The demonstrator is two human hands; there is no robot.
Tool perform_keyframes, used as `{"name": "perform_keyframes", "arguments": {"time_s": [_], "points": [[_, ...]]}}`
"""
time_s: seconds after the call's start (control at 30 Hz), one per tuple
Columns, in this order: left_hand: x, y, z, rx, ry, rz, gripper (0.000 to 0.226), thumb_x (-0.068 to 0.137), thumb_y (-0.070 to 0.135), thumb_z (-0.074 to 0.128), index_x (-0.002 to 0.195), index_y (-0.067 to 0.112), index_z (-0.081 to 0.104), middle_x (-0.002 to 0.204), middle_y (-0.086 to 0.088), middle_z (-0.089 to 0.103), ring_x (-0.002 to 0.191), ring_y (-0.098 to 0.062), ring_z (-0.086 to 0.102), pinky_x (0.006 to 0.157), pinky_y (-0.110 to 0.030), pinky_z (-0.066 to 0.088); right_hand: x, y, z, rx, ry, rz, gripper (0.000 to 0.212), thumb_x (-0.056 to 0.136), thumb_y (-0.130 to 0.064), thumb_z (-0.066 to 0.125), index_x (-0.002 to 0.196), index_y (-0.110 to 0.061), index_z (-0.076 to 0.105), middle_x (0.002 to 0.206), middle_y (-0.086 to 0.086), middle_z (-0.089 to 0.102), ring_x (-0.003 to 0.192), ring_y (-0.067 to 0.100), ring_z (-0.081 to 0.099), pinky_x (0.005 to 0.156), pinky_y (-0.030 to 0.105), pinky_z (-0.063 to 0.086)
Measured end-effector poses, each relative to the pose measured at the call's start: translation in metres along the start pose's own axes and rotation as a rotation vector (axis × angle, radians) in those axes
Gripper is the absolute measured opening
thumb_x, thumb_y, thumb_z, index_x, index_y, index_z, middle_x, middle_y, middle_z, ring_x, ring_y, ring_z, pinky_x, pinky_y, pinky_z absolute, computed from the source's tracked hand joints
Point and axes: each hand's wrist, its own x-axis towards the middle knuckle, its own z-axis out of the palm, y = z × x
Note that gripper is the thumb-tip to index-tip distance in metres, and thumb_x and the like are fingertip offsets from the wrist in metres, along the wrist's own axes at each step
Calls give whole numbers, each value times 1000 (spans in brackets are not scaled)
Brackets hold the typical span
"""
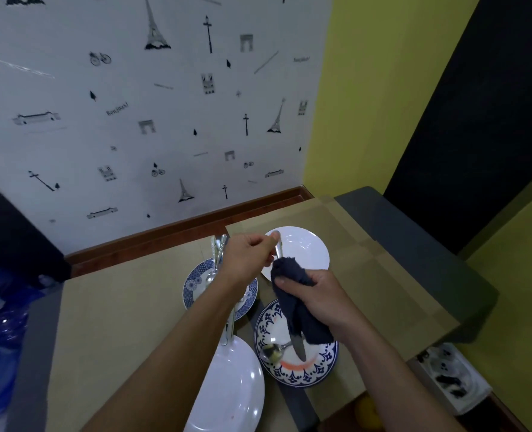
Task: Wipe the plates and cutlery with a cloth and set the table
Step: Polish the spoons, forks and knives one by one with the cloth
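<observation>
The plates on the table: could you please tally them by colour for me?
Plain white plates: 2, the far one and the near one
Blue-patterned plates: 2, the left one and the right one with orange marks
Total: 4

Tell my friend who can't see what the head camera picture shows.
A left hand holds a knife by its handle while the right hand grips a dark blue cloth wrapped round it, the blade tip poking out below. Under them, four plates sit on a brown table; one blue-patterned plate holds a spoon.
</observation>
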Motion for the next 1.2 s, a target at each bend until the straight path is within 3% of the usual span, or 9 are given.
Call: {"name": "perform_keyframes", "arguments": {"time_s": [0.1,0.23,0.3,0.4,0.53,0.63,0.73,1.03,1.2], "points": [[5,-2,-5,-19,81,-19,27,94,28,68,76,10,77,61,-2,65,58,-12,57,65,-29,52,-6,2,-5,-70,-83,57,17,90,-15,78,75,-10,73,71,7,72,64,15,65,62,25,49],[-2,-3,-4,-27,-162,-129,14,91,17,71,88,5,76,81,-11,71,76,-18,65,79,-34,59,-4,3,0,-9,-10,30,18,92,-17,76,80,-4,72,73,12,70,67,21,64,61,27,49],[-3,-1,-2,-48,-180,-132,9,90,12,72,89,3,75,84,-12,72,78,-17,67,74,-29,60,-3,3,2,18,2,20,18,92,-16,76,81,-3,72,73,13,68,67,22,62,61,28,49],[-2,1,0,-19,-82,-84,13,91,10,71,92,-3,75,76,-10,69,66,-13,63,59,-15,54,-6,1,-1,15,-32,32,18,91,-13,76,74,-10,72,68,6,70,62,15,63,58,22,48],[0,-11,1,-38,112,-54,10,93,15,68,90,9,76,80,-10,75,74,-27,70,73,-29,62,-12,3,-10,-74,-132,122,9,89,-13,79,83,-7,75,75,6,75,68,13,68,63,22,51],[0,-16,0,-45,162,-49,14,96,15,64,99,6,75,81,-5,75,77,-20,73,73,-28,61,-15,6,-13,-97,-195,169,6,87,-12,80,91,-8,78,83,6,78,75,13,71,69,23,53],[-1,-11,-3,-100,96,-69,13,96,10,63,100,3,73,81,-5,74,69,-11,71,64,-18,57,-14,8,-11,-90,-140,137,5,86,-9,81,90,-7,78,80,5,77,71,13,70,65,22,52],[-7,-15,7,24,-60,-19,13,93,12,68,92,1,74,78,-10,71,66,-12,63,70,-30,56,-2,14,-1,13,88,6,6,86,-8,81,86,-3,76,74,10,75,67,16,68,62,25,51],[-12,-19,17,60,-44,-8,8,89,13,72,87,7,77,82,-10,75,73,-14,68,75,-33,58,1,14,-4,-5,134,-26,7,89,-12,79,89,-5,76,76,10,76,69,15,68,63,26,51]]}}
